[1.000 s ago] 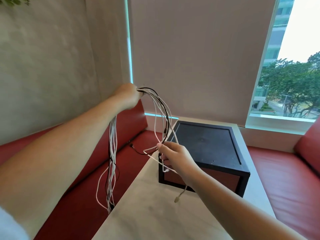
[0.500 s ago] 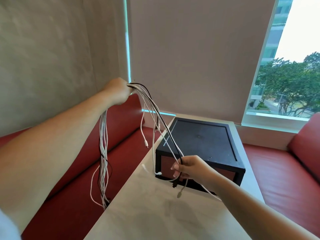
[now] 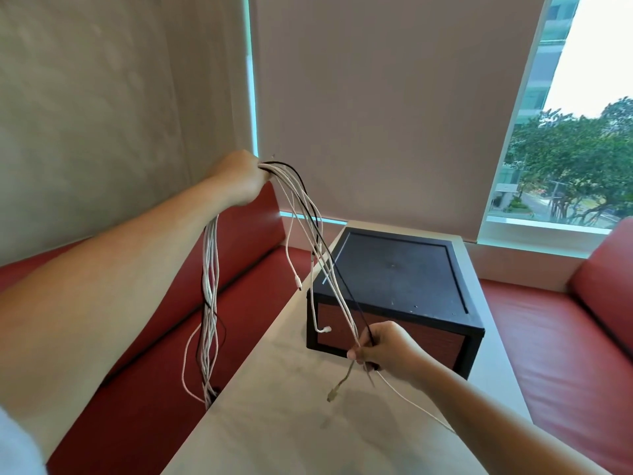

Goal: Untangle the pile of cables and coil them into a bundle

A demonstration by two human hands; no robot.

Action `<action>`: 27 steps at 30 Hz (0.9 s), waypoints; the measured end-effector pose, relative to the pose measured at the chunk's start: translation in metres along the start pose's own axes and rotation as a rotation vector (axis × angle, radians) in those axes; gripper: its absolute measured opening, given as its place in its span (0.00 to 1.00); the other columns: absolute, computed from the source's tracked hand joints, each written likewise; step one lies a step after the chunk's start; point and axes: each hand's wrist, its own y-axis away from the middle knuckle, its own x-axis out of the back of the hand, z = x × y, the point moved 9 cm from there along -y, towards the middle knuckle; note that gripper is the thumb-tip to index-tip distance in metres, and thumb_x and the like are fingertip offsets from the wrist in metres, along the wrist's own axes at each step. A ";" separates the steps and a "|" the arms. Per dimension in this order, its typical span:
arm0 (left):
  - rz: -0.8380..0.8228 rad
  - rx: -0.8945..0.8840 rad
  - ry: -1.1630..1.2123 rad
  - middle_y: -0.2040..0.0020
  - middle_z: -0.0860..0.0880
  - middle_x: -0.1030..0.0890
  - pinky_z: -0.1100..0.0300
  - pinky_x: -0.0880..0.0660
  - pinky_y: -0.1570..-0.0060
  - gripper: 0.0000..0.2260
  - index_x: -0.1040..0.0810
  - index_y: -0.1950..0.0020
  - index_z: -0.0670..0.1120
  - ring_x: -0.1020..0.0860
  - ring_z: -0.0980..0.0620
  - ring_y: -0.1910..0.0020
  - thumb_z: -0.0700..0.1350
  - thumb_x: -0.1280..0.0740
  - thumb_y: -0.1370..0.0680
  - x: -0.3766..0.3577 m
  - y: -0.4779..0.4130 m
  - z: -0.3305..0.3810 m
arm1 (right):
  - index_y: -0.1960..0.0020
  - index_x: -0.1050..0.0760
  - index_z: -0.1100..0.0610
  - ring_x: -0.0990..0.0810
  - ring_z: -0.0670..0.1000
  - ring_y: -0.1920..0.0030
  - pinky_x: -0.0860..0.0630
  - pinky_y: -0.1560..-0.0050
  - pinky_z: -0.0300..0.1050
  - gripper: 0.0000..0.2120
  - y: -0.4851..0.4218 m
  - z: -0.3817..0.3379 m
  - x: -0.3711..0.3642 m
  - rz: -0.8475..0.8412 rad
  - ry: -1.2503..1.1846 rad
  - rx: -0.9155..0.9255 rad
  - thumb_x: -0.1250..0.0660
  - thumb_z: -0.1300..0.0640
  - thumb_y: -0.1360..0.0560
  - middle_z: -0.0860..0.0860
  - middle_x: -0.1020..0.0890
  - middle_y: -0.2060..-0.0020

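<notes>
Left hand point(image 3: 239, 176) — raised, fist gripping the cables point(image 3: 210, 286) at their fold, most strands hanging over the red bench point(image 3: 260, 279). Right hand point(image 3: 383, 349) — lower, above the table point(image 3: 274, 406), fingers pinching several strands stretched from the left fist, loose ends dangling below. Black box point(image 3: 394, 279) on the table just behind.

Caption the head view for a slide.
Left hand holds up a bunch of cables; right hand grips several above the table.

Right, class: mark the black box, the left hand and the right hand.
black box point(image 3: 394, 269): head view, top panel.
left hand point(image 3: 239, 178): head view, back of hand.
right hand point(image 3: 385, 347): head view, back of hand.
</notes>
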 end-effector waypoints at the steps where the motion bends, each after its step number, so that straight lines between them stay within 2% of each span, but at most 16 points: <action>1: -0.003 0.001 0.003 0.68 0.44 0.30 0.54 0.40 0.69 0.19 0.32 0.68 0.42 0.30 0.41 0.62 0.48 0.41 0.18 0.000 0.000 0.001 | 0.69 0.25 0.56 0.20 0.49 0.70 0.24 0.66 0.42 0.13 -0.001 0.001 0.002 0.014 0.001 -0.016 0.21 0.58 0.34 0.52 0.18 0.72; 5: -0.021 -0.007 0.006 0.67 0.45 0.31 0.55 0.39 0.65 0.18 0.33 0.67 0.43 0.30 0.41 0.60 0.48 0.41 0.18 -0.002 0.003 0.007 | 0.65 0.26 0.58 0.20 0.47 0.73 0.26 0.70 0.40 0.13 -0.004 0.004 0.006 0.034 0.020 -0.058 0.23 0.57 0.32 0.52 0.18 0.72; 10: -0.028 0.015 0.024 0.68 0.44 0.31 0.55 0.40 0.71 0.19 0.33 0.68 0.42 0.32 0.42 0.63 0.47 0.41 0.18 -0.003 0.002 0.001 | 0.64 0.25 0.60 0.19 0.49 0.70 0.24 0.69 0.40 0.10 -0.007 0.006 0.010 0.087 -0.005 -0.031 0.23 0.62 0.32 0.55 0.15 0.66; 14: 0.009 0.015 0.018 0.63 0.40 0.28 0.53 0.36 0.65 0.20 0.30 0.63 0.39 0.30 0.40 0.60 0.51 0.42 0.17 0.007 -0.005 -0.008 | 0.65 0.24 0.61 0.18 0.50 0.69 0.19 0.64 0.45 0.09 -0.005 0.024 0.004 0.098 0.013 -0.051 0.28 0.70 0.30 0.55 0.17 0.67; 16: 0.019 0.006 -0.008 0.63 0.40 0.28 0.53 0.35 0.61 0.21 0.29 0.62 0.39 0.29 0.39 0.59 0.53 0.43 0.17 0.010 -0.005 -0.010 | 0.64 0.23 0.62 0.17 0.50 0.68 0.20 0.65 0.42 0.08 -0.004 0.032 0.002 0.100 -0.008 -0.050 0.29 0.70 0.28 0.55 0.17 0.66; 19: 0.014 0.010 -0.011 0.64 0.40 0.29 0.54 0.37 0.62 0.21 0.33 0.67 0.40 0.31 0.40 0.61 0.50 0.42 0.17 0.008 -0.003 -0.010 | 0.62 0.23 0.65 0.16 0.51 0.67 0.19 0.64 0.42 0.07 -0.004 0.036 0.001 0.115 -0.022 -0.033 0.32 0.71 0.27 0.54 0.17 0.66; 22: 0.012 0.016 -0.017 0.62 0.38 0.29 0.54 0.38 0.62 0.20 0.33 0.67 0.40 0.31 0.40 0.61 0.47 0.42 0.17 0.007 -0.002 -0.009 | 0.62 0.22 0.64 0.15 0.52 0.66 0.19 0.64 0.41 0.07 -0.007 0.039 0.001 0.138 0.007 -0.028 0.32 0.70 0.26 0.53 0.18 0.67; 27: 0.018 0.009 0.000 0.63 0.39 0.29 0.54 0.38 0.63 0.21 0.31 0.64 0.38 0.31 0.40 0.61 0.51 0.42 0.17 0.008 -0.003 -0.009 | 0.64 0.24 0.62 0.16 0.56 0.66 0.17 0.61 0.50 0.12 -0.009 0.061 -0.001 0.123 -0.021 -0.115 0.37 0.75 0.26 0.57 0.19 0.65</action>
